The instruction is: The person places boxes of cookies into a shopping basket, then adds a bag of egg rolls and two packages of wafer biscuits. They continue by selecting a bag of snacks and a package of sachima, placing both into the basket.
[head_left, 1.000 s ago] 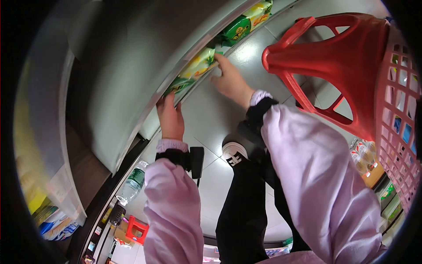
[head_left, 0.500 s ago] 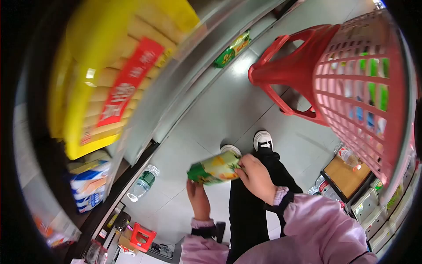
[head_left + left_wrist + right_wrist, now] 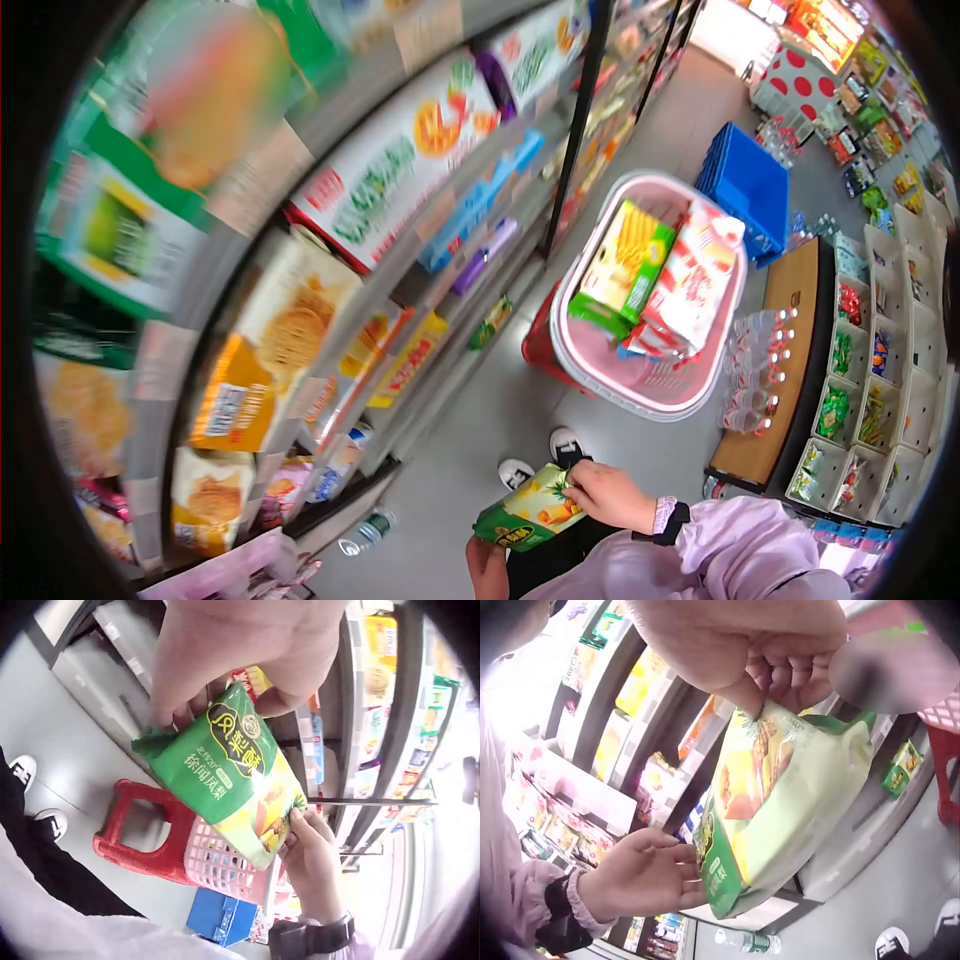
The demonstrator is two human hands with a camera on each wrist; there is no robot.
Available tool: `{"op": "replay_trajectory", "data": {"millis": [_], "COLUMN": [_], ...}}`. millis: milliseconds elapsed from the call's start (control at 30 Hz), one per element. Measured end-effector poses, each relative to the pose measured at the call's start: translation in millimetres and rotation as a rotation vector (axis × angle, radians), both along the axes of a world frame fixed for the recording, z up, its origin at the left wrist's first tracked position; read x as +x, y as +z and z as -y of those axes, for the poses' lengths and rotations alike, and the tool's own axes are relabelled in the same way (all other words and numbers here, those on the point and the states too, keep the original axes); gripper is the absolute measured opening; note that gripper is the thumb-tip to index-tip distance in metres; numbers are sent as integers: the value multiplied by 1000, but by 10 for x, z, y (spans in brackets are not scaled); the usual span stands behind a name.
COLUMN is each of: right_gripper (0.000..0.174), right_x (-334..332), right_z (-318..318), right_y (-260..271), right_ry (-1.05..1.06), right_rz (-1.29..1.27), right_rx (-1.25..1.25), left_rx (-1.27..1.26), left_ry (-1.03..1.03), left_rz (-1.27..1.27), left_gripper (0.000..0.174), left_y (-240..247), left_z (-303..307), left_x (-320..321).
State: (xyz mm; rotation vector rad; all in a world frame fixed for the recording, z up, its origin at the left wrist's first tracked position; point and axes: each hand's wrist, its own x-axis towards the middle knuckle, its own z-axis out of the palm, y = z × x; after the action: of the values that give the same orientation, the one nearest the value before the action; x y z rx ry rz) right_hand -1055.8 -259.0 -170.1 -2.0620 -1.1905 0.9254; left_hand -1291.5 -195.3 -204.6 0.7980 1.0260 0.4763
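Note:
A green and pale-yellow pack of pineapple cakes (image 3: 532,508) is held in front of the body, above the shoes. My right hand (image 3: 615,498) pinches its pale end between thumb and fingers, seen closely in the right wrist view. Under the green end is my left hand (image 3: 487,572), its extended fingers touching the wrapper in the right wrist view (image 3: 641,876). Printed lettering on the pack's green face (image 3: 210,769) is turned to the left wrist camera. A similar green pack (image 3: 490,322) lies on the lowest shelf.
Shelves of snack boxes and bags (image 3: 400,170) curve along the left. Ahead, a pink basket (image 3: 660,385) holding snack packs sits on a red stool (image 3: 548,345). Blue crates (image 3: 745,190) stand beyond it, bottles (image 3: 755,370) to its right. A bottle (image 3: 368,533) lies on the floor.
Both hands have lifted the pineapple cake pack off the low shelf and brought it toward the body. The head view has risen from the floor toward the shelves and aisle; the basket's contents now show.

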Motion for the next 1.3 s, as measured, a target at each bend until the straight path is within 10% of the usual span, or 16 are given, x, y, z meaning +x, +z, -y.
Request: {"op": "replay_trajectory", "data": {"millis": [567, 1300], "right_gripper": [19, 20], "right_x": [455, 3871], "right_z": [-92, -984], "right_y": [953, 216], "right_ry": [-332, -322], "right_rz": [-49, 377], "right_rx": [351, 132], "left_rx": [157, -177], "left_ry": [-182, -123], "left_rz": [347, 222], "left_gripper": [61, 79], "left_y": [997, 495], "left_z": [-505, -826], "left_x": [248, 3903]}}
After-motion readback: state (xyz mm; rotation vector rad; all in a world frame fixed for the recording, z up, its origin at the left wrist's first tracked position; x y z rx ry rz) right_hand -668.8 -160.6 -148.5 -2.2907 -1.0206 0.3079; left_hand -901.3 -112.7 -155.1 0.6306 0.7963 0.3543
